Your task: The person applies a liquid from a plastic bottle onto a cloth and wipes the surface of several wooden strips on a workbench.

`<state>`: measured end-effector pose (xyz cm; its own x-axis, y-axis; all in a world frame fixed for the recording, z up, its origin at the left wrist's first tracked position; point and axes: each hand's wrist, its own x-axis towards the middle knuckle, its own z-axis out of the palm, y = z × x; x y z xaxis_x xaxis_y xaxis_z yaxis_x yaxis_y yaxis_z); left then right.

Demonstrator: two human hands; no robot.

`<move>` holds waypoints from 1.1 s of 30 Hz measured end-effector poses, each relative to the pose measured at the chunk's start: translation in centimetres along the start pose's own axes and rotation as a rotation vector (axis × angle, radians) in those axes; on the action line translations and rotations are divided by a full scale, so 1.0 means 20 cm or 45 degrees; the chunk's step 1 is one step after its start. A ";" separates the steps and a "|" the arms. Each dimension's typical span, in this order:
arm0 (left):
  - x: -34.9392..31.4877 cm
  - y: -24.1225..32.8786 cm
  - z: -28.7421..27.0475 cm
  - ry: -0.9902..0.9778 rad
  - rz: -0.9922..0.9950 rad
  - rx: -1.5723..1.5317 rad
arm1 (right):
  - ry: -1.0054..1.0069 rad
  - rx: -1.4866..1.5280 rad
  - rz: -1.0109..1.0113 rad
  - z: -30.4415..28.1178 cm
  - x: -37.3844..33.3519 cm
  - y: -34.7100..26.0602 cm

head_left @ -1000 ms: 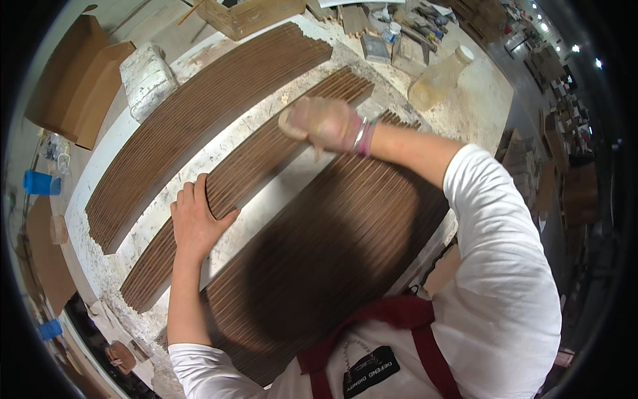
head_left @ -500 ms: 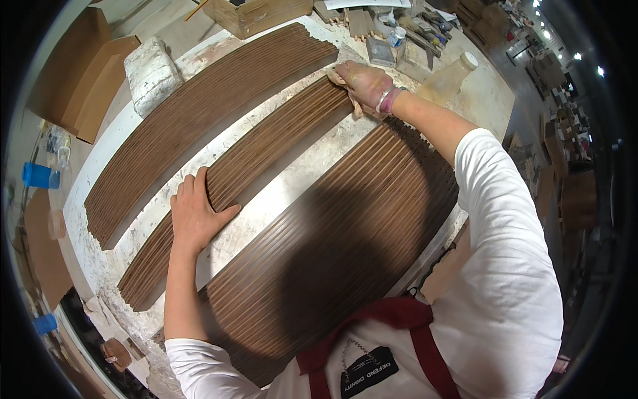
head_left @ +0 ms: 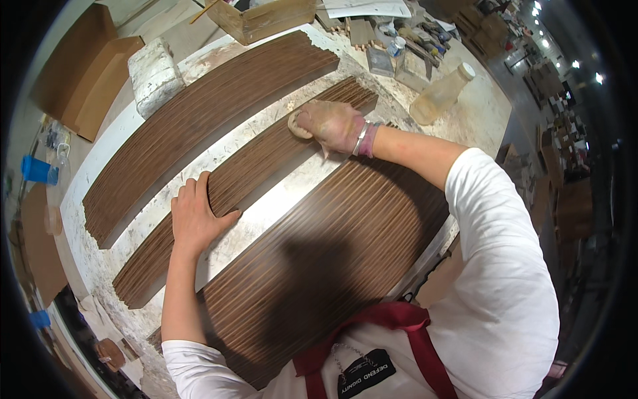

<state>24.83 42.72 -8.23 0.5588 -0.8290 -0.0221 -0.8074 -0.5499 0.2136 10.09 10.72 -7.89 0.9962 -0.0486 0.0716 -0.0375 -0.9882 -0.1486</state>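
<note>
A narrow dark-brown ribbed wooden panel lies diagonally across the middle of the worktable. My left hand rests flat on its lower-left part, fingers spread, thumb over the near edge. Farther up the same panel, my stained right hand is closed around a beige cloth pressed onto the ribs. A wider ribbed panel lies on the far side. The widest ribbed panel lies nearest my body, partly under my shadow.
A white-smeared block sits at the far left, near an open cardboard box. Beyond the panels stand a wooden box and a translucent bottle. Several tools and a grey block clutter the back. Blue cups stand left.
My right hand has slid the cloth left and toward me along the middle panel, away from its far end. My left hand stays in place.
</note>
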 end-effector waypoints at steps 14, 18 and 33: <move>-0.02 -0.01 0.01 0.013 0.049 -0.019 | -0.212 0.085 0.194 -0.18 -0.19 0.28; -0.02 0.01 0.02 0.027 0.046 -0.005 | -0.133 0.261 0.524 -0.19 -0.19 0.25; -0.04 0.02 0.01 0.020 -0.018 -0.011 | -0.053 0.732 0.647 -0.16 -0.04 -0.15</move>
<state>23.98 43.06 -8.23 0.5733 -0.8193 -0.0102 -0.7976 -0.5608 0.2220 9.12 13.34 -4.41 0.8699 -0.4598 -0.1783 -0.4566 -0.6145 -0.6433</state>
